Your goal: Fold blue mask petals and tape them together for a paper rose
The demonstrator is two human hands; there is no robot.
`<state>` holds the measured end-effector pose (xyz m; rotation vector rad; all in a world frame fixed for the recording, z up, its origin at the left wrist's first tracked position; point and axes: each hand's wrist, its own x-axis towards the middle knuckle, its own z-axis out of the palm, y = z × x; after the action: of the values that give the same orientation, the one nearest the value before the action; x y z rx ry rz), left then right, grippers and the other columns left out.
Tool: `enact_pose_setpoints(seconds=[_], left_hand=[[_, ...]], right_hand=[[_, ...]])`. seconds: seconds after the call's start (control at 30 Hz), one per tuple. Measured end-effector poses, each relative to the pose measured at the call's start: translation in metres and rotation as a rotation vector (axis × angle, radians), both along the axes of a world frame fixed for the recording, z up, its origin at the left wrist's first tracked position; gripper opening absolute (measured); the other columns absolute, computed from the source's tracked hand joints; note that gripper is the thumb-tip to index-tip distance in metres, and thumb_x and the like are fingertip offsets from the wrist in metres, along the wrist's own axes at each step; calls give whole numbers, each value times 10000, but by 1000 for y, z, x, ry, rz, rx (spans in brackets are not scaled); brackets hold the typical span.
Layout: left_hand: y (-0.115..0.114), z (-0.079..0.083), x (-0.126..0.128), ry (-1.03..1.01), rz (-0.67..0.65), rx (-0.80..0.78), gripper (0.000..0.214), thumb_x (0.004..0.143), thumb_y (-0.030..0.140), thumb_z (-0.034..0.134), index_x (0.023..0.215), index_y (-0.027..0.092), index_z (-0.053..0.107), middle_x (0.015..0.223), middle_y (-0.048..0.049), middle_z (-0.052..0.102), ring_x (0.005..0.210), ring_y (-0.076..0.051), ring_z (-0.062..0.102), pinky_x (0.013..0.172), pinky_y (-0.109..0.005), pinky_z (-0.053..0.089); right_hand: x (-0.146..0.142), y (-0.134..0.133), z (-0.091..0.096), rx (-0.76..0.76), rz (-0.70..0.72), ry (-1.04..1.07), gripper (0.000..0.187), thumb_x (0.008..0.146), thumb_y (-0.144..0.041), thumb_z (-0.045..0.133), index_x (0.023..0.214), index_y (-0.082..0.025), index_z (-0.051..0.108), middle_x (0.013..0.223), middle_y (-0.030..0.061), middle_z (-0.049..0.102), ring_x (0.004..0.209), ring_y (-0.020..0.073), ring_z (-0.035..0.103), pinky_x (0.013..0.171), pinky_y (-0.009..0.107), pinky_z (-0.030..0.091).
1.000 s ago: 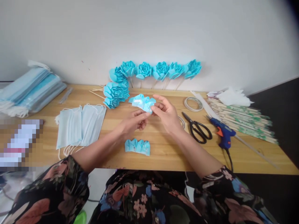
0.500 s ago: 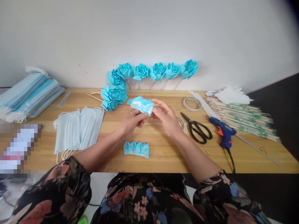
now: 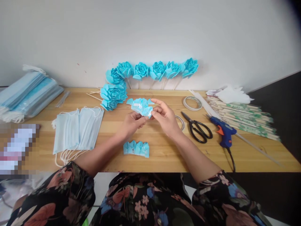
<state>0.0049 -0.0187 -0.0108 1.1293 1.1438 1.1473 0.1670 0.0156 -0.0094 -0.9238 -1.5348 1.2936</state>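
Note:
Between both hands, above the wooden table, is a pleated blue fabric strip (image 3: 141,106) with a small white patch on it. My left hand (image 3: 133,125) pinches its lower edge with thumb and fingers. At its right end my right hand (image 3: 166,119) grips the strip between thumb and fingers. A second pleated blue strip (image 3: 136,148) lies flat on the table below the hands. Behind them stand several blue flowers (image 3: 157,70) on thin sticks, leaning along the wall, with more flowers (image 3: 113,92) bunched at the left.
Face masks (image 3: 77,128) lie left of my arm, and a mask stack (image 3: 30,94) sits further back. At right are a tape roll (image 3: 192,103), black scissors (image 3: 198,128), a blue glue gun (image 3: 224,130) and wrapped chopsticks (image 3: 246,119). Another tape ring (image 3: 180,122) lies partly behind my right hand.
The held strip has curled and fanned out more at its right end. My fingers have shifted slightly on it, both hands still holding on. The whole view has moved a little.

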Motion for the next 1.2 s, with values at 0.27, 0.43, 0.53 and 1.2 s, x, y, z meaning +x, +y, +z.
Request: enact_pose_setpoints(seconds=[0.27, 0.43, 0.53, 1.2], left_hand=[[3, -2, -9, -20, 89, 12, 363, 722, 389, 739, 516, 160, 545, 482, 19, 504, 468, -66, 419, 495, -237, 320], [4, -6, -10, -2, 94, 21, 347, 717, 402, 733, 534, 155, 573, 493, 13, 521, 474, -71, 427, 492, -233, 322], [3, -6, -10, 6, 78, 9, 339, 715, 404, 741, 542, 153, 592, 498, 11, 524, 481, -73, 427, 495, -235, 324], [2, -6, -9, 12, 77, 21, 311, 686, 382, 747, 564, 164, 562, 514, 34, 480, 502, -69, 389, 504, -236, 300]], right_hand=[[3, -6, 4, 512, -232, -297, 203, 932, -242, 562, 1115, -239, 648, 910, 24, 740, 833, 174, 696, 815, 353, 555], [-1, -8, 2, 924, -256, -520, 109, 943, -178, 590, 899, -233, 672, 839, 41, 748, 801, 204, 677, 742, 346, 522], [-2, -7, -2, 951, -282, -566, 116, 953, -172, 590, 909, -230, 680, 838, 43, 755, 788, 210, 670, 724, 344, 515], [-2, -8, -1, 905, -227, -533, 154, 955, -182, 583, 854, -217, 693, 798, 45, 758, 753, 199, 677, 707, 329, 504]])
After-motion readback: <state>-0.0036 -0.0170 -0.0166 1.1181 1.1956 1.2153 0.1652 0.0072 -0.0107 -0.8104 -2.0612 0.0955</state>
